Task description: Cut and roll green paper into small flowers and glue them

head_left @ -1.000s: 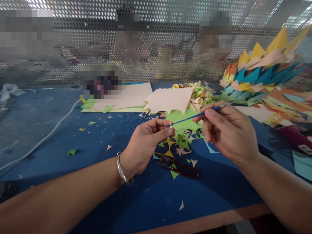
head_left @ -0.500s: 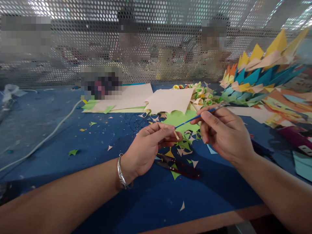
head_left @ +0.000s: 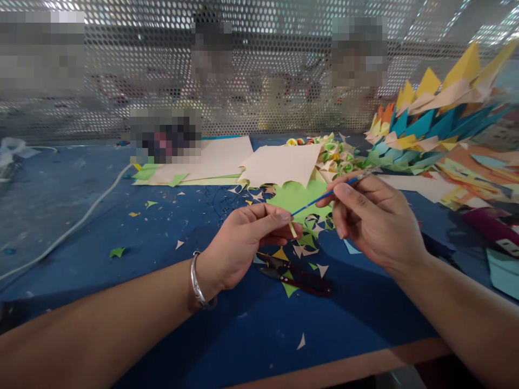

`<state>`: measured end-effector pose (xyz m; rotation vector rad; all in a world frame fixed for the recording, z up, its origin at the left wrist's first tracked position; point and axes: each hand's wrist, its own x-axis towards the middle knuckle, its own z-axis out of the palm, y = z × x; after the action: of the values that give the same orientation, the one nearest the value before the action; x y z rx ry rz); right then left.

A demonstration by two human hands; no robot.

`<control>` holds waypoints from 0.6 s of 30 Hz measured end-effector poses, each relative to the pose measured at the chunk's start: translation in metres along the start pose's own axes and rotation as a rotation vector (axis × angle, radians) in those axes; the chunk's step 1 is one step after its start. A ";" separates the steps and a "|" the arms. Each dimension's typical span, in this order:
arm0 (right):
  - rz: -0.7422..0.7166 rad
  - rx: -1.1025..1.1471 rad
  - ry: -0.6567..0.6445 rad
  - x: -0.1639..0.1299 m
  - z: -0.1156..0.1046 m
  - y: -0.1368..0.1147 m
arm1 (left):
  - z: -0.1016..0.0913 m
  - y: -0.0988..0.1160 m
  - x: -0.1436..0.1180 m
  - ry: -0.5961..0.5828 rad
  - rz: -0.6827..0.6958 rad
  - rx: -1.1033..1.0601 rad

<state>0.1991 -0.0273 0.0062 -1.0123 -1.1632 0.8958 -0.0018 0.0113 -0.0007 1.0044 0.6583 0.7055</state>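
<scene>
My right hand (head_left: 375, 224) pinches a thin blue stick (head_left: 322, 197) near its far end, the stick slanting down to the left. Its lower tip meets my left hand (head_left: 243, 243), whose thumb and fingers pinch a small pale yellow paper strip (head_left: 292, 229) right at that tip. A silver bangle sits on my left wrist. Both hands hover over the blue table (head_left: 121, 259), above a litter of paper offcuts. Dark red snips (head_left: 298, 278) lie on the table just below my hands.
Cream paper sheets (head_left: 279, 165) and a green sheet (head_left: 298, 197) lie behind my hands. A heap of small rolled paper flowers (head_left: 336, 156) sits beyond. Stacked spiky coloured paper (head_left: 438, 124) fills the right side. A white cable (head_left: 81, 216) crosses the left. Perforated metal screen at the back.
My left hand has drifted slightly down and right, and the yellow strip now shows at the stick's tip. My right hand shifted a little left with the stick.
</scene>
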 end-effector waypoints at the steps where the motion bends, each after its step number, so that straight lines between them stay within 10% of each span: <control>1: -0.002 0.000 -0.003 0.000 0.000 0.000 | 0.000 0.000 0.000 0.007 0.018 0.039; 18: -0.005 -0.024 -0.041 0.000 -0.003 -0.001 | -0.007 0.006 0.000 -0.066 0.256 0.819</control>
<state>0.2026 -0.0276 0.0067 -1.0143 -1.2123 0.9045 -0.0083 0.0174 0.0022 1.8830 0.7860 0.6226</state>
